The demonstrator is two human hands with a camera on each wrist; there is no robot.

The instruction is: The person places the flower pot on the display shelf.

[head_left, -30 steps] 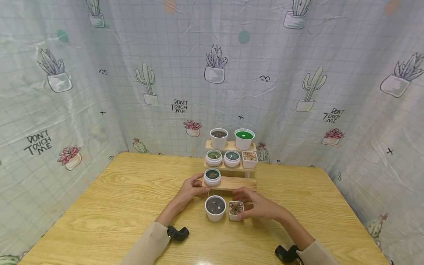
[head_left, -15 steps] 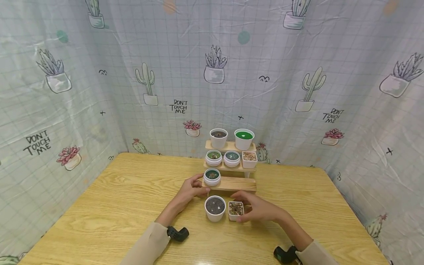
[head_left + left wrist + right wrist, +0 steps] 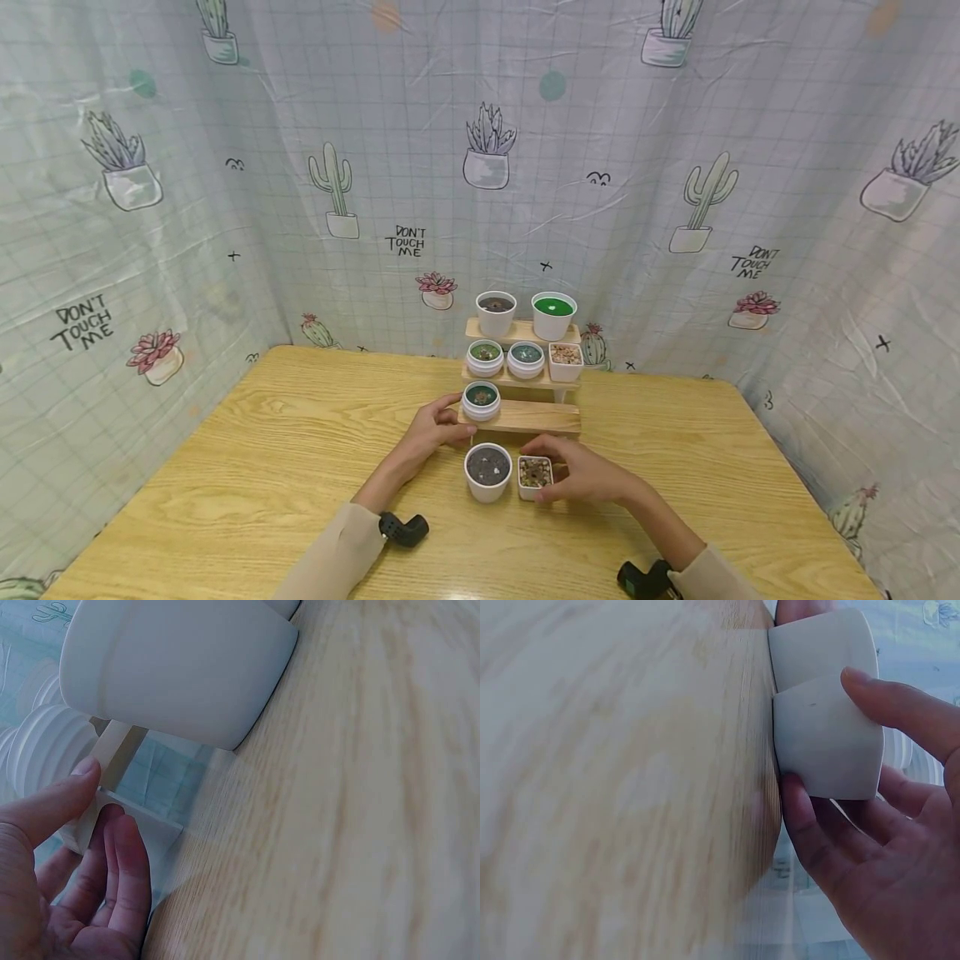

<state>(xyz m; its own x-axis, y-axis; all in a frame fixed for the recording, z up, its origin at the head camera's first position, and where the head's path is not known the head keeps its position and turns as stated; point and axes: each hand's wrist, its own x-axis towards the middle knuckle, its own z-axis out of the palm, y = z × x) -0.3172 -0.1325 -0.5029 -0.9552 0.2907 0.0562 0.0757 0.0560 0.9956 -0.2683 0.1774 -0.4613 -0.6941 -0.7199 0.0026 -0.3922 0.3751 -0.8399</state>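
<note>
In the head view my left hand [image 3: 430, 435] grips the left end of a three-tier wooden stand [image 3: 536, 414], thumb in front. The left wrist view shows the thumb on the shelf's edge [image 3: 120, 754] and the other fingers curled below. My right hand [image 3: 588, 473] holds a small square white pot [image 3: 527, 493] filled with pebbles, standing on the table. In the right wrist view the thumb lies against the square pot's side [image 3: 829, 742], other fingers around it. Just left of it stands a round white pot [image 3: 487, 492] of dark soil, apart from both hands.
A ribbed round pot [image 3: 481, 410] sits at the left of the lowest shelf. The middle shelf bears two round pots and a square pebble pot [image 3: 566, 369]. Two taller pots, one with a green top [image 3: 553, 321], stand uppermost. A patterned curtain [image 3: 360, 275] backs the wooden table [image 3: 322, 425].
My right hand has shifted slightly left and closed in around the square pot, its thumb moving onto the pot's near side. The left hand and the stand have stayed in place.
</note>
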